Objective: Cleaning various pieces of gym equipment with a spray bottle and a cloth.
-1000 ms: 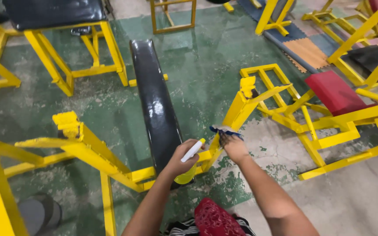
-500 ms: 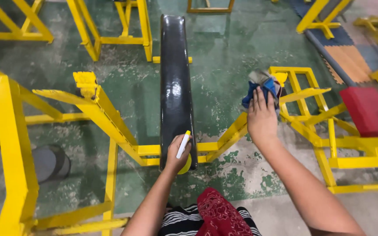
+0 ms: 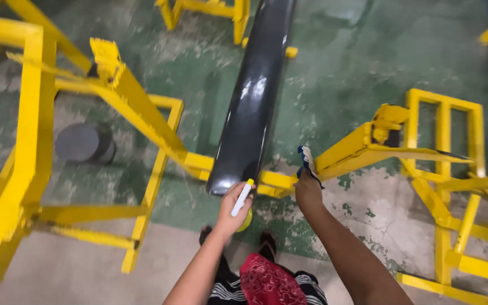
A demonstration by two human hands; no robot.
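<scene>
Person stands at the near end of the black bench pad point(image 3: 252, 101), looking straight down. Left hand point(image 3: 234, 208) is wrapped around a yellow spray bottle point(image 3: 243, 210), fingers curled tight on its body, white trigger head poking up past the knuckles; bottle sits just below the pad's near tip, nozzle aimed roughly at the pad. Right hand point(image 3: 308, 192) has its fingers bunched over a blue-white cloth point(image 3: 306, 161), pressing it against the yellow frame point(image 3: 345, 149) where the right-hand strut meets the crossbar under the pad. Cloth touches the strut; most of it is hidden under the fingers.

Wiping judgement: flatten the cloth against the strut's face, not a balled grip, and run along the bar's length, wrapping round the edges where paint looks chipped. Bottle best kept upright and off the work so it doesn't drip.

Around: worn green floor point(image 3: 334, 68), a dark weight plate point(image 3: 83, 144) lying left, more yellow frames on both sides.
</scene>
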